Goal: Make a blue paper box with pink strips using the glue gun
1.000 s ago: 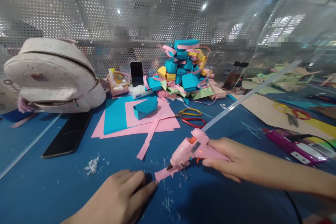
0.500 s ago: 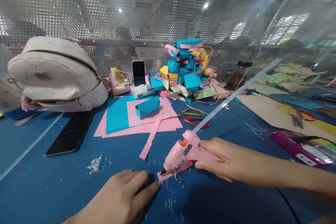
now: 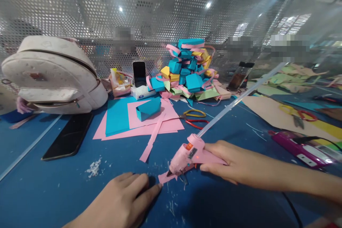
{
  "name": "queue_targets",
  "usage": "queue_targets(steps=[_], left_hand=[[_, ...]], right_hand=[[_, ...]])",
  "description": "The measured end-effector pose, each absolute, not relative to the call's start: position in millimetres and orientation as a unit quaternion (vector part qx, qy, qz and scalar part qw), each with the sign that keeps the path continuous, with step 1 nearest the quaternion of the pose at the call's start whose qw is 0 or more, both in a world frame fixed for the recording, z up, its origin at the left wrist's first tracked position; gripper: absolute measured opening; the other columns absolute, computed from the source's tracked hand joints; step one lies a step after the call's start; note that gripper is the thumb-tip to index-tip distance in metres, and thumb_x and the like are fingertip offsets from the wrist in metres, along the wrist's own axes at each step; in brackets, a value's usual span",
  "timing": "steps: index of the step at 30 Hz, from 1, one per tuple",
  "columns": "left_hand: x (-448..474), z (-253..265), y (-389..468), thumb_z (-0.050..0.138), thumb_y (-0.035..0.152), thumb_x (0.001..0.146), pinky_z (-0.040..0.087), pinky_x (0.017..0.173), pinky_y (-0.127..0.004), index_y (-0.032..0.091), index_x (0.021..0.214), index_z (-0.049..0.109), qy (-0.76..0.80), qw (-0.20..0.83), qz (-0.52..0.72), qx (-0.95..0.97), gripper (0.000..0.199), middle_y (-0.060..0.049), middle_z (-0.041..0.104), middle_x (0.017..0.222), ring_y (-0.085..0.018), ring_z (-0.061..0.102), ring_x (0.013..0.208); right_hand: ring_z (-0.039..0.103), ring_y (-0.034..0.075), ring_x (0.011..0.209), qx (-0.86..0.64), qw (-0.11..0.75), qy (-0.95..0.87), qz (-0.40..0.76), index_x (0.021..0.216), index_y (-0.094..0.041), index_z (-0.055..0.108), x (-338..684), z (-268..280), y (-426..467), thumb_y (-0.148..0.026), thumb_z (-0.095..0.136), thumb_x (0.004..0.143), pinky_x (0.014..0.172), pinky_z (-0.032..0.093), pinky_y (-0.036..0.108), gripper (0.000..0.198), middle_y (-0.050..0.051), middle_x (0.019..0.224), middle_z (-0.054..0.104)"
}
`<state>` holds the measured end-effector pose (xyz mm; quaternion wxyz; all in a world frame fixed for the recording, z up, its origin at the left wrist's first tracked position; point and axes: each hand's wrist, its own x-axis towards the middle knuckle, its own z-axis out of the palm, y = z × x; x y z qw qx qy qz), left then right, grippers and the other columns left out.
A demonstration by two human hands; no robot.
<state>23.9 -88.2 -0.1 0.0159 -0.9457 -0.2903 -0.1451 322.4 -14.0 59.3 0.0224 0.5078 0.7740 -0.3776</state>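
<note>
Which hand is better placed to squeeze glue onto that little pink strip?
Probably the right hand: it grips the pink glue gun, nozzle at the pink paper strip. The left hand pins the strip's end.

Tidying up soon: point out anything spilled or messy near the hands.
White dried-glue flecks are scattered over the blue table, left of the left hand; finer bits lie below the pink strip under the glue gun held by the right hand. Nothing looks damaged.

Glue gun (image 3: 187, 154) pink with an orange trigger, its stick (image 3: 240, 98) clear; paper strip (image 3: 166, 177) pink; counter (image 3: 48, 192) deep blue, flecked white; sheets (image 3: 117, 117) teal on pink; scissors (image 3: 196, 118) yellow and red; bag (image 3: 53, 74) cream; phone (image 3: 68, 137) black.
</note>
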Motion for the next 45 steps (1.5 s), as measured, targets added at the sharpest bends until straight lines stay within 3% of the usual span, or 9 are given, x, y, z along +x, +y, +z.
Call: queue_targets(steps=[5,12,18,24,30,45], left_hand=[[24.3,0.4,-88.3,0.031,0.014,0.102,0.052,0.046,-0.033,0.01,0.123,0.057,-0.292,0.018,-0.141,-0.946,0.034,-0.007,0.062,0.079,-0.021,0.062,0.058],[23.5,1.9,-89.1,0.027,0.015,0.103,0.052,0.047,-0.032,0.009,0.123,0.057,-0.291,0.018,-0.143,-0.946,0.036,-0.008,0.063,0.08,-0.02,0.063,0.059],[23.7,1.5,-88.2,0.025,0.016,0.104,0.052,0.051,-0.028,0.011,0.12,0.059,-0.297,0.027,-0.14,-0.944,0.038,-0.007,0.062,0.079,-0.018,0.063,0.06],[25.1,-1.3,-88.6,0.026,0.015,0.104,0.052,0.049,-0.031,0.01,0.122,0.058,-0.294,0.023,-0.147,-0.944,0.037,-0.008,0.062,0.08,-0.02,0.062,0.06],[24.6,3.4,-88.1,0.03,0.015,0.103,0.054,0.049,-0.033,0.011,0.123,0.057,-0.298,0.019,-0.122,-0.947,0.034,-0.008,0.063,0.082,-0.021,0.064,0.06],[23.9,2.7,-88.5,0.029,0.013,0.102,0.054,0.048,-0.032,0.01,0.124,0.057,-0.296,0.027,-0.122,-0.947,0.036,-0.008,0.062,0.079,-0.021,0.064,0.059]], right_hand=[[0.065,0.018,0.064,0.542,0.015,0.752,-0.376,0.133,-0.028,0.06,334.7,57.3,-15.7,-0.068,0.051,0.087,0.068,0.048,0.032,0.062,0.007,0.104,0.066],[0.068,0.023,0.075,0.549,-0.031,0.764,-0.337,0.132,-0.03,0.063,355.7,51.6,-14.2,-0.065,0.056,0.085,0.071,0.053,0.032,0.058,0.006,0.103,0.072],[0.065,0.033,0.104,0.542,-0.046,0.79,-0.282,0.127,-0.026,0.068,359.7,53.1,-15.6,-0.063,0.054,0.086,0.088,0.052,0.039,0.058,0.009,0.117,0.07],[0.068,0.031,0.095,0.537,-0.06,0.782,-0.311,0.122,-0.023,0.071,354.5,59.0,-17.0,-0.062,0.055,0.086,0.083,0.054,0.038,0.055,0.008,0.105,0.074],[0.064,0.036,0.113,0.519,-0.081,0.807,-0.269,0.124,-0.025,0.07,357.7,55.2,-16.1,-0.059,0.055,0.086,0.094,0.052,0.043,0.053,0.009,0.123,0.07],[0.061,0.039,0.119,0.542,-0.045,0.809,-0.223,0.129,-0.026,0.066,367.7,42.7,-16.3,-0.061,0.051,0.087,0.095,0.052,0.05,0.057,0.011,0.125,0.069]])
